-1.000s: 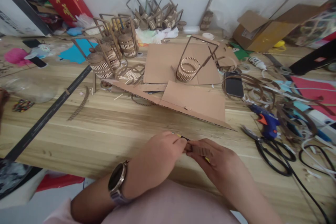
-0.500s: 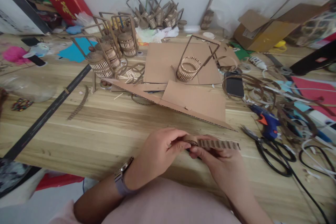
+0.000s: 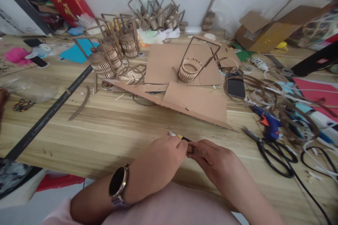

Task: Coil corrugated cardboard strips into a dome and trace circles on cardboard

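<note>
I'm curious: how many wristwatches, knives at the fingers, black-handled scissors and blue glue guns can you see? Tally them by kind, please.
Wristwatch: 1
Knife: 1
Black-handled scissors: 1
Blue glue gun: 1
Total: 4

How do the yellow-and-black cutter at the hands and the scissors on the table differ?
The cutter sticks out past the left hand, partly hidden; the scissors lie on the table, in view from tip to handles. The cutter shows a yellow part beside the black, while the scissors' looped handles are black with no yellow. Both are bladed tools with black parts.
</note>
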The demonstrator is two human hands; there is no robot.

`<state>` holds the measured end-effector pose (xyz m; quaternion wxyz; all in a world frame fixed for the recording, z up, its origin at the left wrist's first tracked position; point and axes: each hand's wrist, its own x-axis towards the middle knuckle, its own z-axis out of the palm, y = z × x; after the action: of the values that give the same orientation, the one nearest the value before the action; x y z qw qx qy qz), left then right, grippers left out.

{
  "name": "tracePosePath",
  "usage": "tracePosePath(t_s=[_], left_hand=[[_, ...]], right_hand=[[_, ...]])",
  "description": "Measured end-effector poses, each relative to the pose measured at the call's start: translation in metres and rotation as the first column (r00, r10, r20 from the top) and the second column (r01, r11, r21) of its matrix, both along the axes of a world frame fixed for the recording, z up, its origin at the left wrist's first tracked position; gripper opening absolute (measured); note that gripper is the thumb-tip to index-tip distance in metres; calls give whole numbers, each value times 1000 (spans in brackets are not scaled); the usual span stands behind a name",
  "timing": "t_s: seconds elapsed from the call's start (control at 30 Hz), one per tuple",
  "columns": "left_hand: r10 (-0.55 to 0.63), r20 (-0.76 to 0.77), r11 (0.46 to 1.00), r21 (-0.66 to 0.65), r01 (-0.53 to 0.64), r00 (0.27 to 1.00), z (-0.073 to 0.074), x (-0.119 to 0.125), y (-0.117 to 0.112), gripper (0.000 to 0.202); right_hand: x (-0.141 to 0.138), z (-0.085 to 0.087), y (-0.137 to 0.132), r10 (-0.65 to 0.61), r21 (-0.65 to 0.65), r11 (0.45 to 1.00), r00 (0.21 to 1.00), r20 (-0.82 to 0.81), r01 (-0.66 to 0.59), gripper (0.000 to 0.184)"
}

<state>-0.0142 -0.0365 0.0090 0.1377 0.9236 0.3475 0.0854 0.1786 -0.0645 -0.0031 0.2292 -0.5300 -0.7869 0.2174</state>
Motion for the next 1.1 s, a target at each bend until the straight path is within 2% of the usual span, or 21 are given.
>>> tracePosePath(t_s=[0.07, 0.1, 0.17, 0.23, 0.3, 0.37, 0.4, 0.53, 0.67, 0.73, 0.8, 0.87, 0.97, 1.03, 1.1], left_hand=[[-3, -60, 999, 40, 5, 998, 3, 0, 0, 19], [6, -42, 999, 47, -4, 999, 5, 0, 1, 19], [46, 107, 999, 8, -47, 993, 6, 0, 5, 20], [134, 336, 988, -117, -100, 932, 4, 0, 9, 20], [250, 504, 957, -261, -130, 827, 1, 2, 11, 21], [328, 565, 925, -354, -137, 757, -3, 3, 11, 16], [342, 569, 917, -376, -134, 747, -5, 3, 11, 14], [288, 525, 912, -404, -64, 801, -5, 0, 11, 15], [228, 469, 930, -364, -48, 853, -2, -5, 13, 15], [191, 426, 950, -306, -58, 884, -3, -6, 13, 14], [149, 356, 970, -234, -67, 923, -4, -6, 10, 13], [104, 246, 984, -168, -63, 964, -4, -5, 8, 15], [28, 84, 997, -73, -22, 996, 0, -2, 6, 19], [0, 28, 1000, -17, 0, 1000, 1, -1, 7, 21], [14, 54, 999, 30, -15, 998, -1, -1, 10, 22]], right_hand=[[-1, 0, 1, -9, 31, 999, 1000, 14, 9, 26], [-2, 0, 1, -39, 36, 999, 999, -15, 39, 25], [-3, 1, 1, -128, 0, 992, 983, -130, 130, 21], [-3, 0, 1, -233, -89, 972, 935, -268, 217, 17], [-3, -2, 1, -314, -192, 947, 872, -374, 258, 23], [-4, -4, 2, -362, -268, 926, 824, -436, 265, 26], [-5, -5, 2, -376, -290, 919, 807, -455, 266, 25], [-6, -4, 2, -401, -299, 910, 787, -469, 286, 17], [0, 1, 2, -383, -353, 905, 820, -426, 239, 11], [2, 4, 1, -344, -341, 915, 862, -374, 217, 12], [1, 7, 2, -280, -273, 941, 912, -301, 199, 10], [-1, 10, 3, -214, -199, 965, 949, -229, 170, 13], [-4, 11, 5, -142, -157, 980, 979, -145, 119, 17], [-6, 9, 6, -140, -158, 980, 981, -133, 118, 18], [-7, 5, 8, -206, -194, 966, 959, -192, 169, 20]])
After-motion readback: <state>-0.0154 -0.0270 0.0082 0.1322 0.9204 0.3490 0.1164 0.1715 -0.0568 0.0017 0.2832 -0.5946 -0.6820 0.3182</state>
